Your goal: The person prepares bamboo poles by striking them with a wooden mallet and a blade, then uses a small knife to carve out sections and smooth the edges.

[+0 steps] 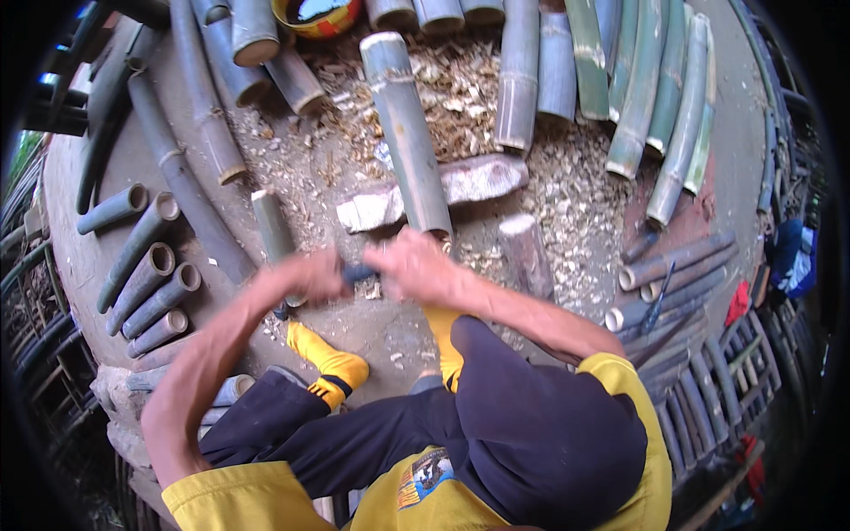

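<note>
A thick grey-green bamboo piece (405, 133) slants toward me, its middle laid across a rough pale-faced block of wood or stone (482, 180). My left hand (317, 274) is closed, blurred by motion, around a dark rod-like thing (358, 273) that sticks out toward the other hand. Just below the bamboo's near end is my right hand (414, 265), its fingers curled and also blurred; what they hold is hidden. A short bamboo piece (273, 226) stands left of the hands. Right of them lies a short log (526, 255).
My feet in yellow socks (328, 358) are close below the hands. Wood chips (571, 208) cover the ground ahead. Bamboo lengths (159, 252) lie at the left, with more poles (637, 97) at the far right. A red-and-yellow bowl (317, 19) sits at the far edge.
</note>
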{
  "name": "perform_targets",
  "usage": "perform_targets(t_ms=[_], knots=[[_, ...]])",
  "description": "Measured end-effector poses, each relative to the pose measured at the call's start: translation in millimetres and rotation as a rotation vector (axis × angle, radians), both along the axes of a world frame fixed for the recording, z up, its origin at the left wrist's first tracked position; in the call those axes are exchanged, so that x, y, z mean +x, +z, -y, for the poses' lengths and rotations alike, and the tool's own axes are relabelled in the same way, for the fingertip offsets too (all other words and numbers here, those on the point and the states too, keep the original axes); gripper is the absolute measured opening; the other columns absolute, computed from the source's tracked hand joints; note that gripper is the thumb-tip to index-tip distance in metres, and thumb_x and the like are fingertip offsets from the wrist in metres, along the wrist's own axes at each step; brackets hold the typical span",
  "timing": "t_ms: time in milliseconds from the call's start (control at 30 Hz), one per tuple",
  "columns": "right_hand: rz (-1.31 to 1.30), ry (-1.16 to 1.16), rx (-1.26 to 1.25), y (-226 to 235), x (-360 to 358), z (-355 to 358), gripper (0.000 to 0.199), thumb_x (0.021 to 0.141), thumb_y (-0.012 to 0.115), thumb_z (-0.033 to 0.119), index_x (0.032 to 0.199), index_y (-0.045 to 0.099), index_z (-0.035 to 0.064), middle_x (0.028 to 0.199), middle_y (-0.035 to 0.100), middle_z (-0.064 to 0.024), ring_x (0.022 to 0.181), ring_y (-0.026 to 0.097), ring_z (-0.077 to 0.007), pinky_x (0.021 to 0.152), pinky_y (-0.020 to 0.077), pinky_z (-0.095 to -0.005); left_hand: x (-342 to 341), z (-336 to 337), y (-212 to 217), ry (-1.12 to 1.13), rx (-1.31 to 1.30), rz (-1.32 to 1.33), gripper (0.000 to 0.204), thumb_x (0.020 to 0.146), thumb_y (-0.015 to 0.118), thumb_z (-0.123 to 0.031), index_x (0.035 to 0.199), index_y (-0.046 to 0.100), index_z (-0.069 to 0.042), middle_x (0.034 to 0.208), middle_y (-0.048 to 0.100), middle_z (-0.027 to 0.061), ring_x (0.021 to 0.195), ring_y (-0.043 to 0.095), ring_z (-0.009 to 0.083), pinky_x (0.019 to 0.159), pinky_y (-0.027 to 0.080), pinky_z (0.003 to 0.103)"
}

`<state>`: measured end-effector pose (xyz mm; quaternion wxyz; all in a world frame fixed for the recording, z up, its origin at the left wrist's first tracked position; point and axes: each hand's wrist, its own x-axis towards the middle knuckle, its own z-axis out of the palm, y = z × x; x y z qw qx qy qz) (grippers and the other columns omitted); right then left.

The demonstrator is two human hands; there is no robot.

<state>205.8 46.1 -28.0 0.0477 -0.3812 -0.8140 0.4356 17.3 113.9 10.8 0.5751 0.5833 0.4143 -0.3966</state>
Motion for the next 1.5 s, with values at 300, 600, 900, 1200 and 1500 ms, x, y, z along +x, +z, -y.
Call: perform_targets(t_ms=[300,600,900,1200,1500], knots=[[-0.635,-0.876,-0.692,70.3,55.6,36.4,0.056,0.081,0.064,0.016,0.130,0.041,0.0015,0.108,0.057,-0.0147,0.101,0.056,-0.0210,0.087,0.0461,-0.0325,68.6,135.1,36.9,0.596,0.668,0.620,0.082,0.069,0.079,-0.038,0.129,0.040,0.004,0.124,0.046,0.0195,0.114,0.050,0.0316,0.096,0.042,0.038],[0.145,-0.704,-0.047,38.9,92.6,116.9,0.054,0.072,0.063,0.005,0.124,0.053,0.0118,0.095,0.059,-0.0147,0.080,0.061,-0.0333,0.072,0.0496,-0.0423,134.3,116.2,-34.7,1.294,-0.301,0.291,0.052,0.083,0.061,-0.037,0.104,0.056,0.009,0.096,0.061,0.0184,0.088,0.061,0.0224,0.074,0.050,0.032],[0.515,-0.210,0.054,94.2,100.8,20.5,0.054,0.069,0.066,0.013,0.122,0.055,0.0175,0.090,0.062,-0.0115,0.079,0.062,-0.0286,0.069,0.0498,-0.0398,147.8,103.8,-24.2,1.795,-0.501,0.501,0.032,0.092,0.050,-0.026,0.097,0.060,0.003,0.090,0.063,0.0118,0.084,0.062,0.0192,0.074,0.053,0.036],[0.665,0.171,0.288,109.8,80.5,-13.0,0.041,0.074,0.059,0.014,0.114,0.054,0.0066,0.088,0.064,-0.0130,0.080,0.062,-0.0273,0.069,0.0485,-0.0386,140.3,108.2,-26.5,2.094,-0.751,0.867,0.030,0.095,0.049,-0.021,0.109,0.054,0.005,0.109,0.060,0.0150,0.102,0.059,0.0234,0.092,0.049,0.041],[0.767,0.520,0.427,102.5,55.2,-40.4,0.034,0.074,0.059,0.021,0.106,0.059,0.0092,0.087,0.062,-0.0094,0.080,0.060,-0.0215,0.070,0.0452,-0.0327,134.9,119.3,-46.9,2.215,-1.010,1.193,0.035,0.097,0.048,-0.025,0.119,0.051,0.002,0.119,0.055,0.0132,0.115,0.051,0.0212,0.103,0.039,0.038]])
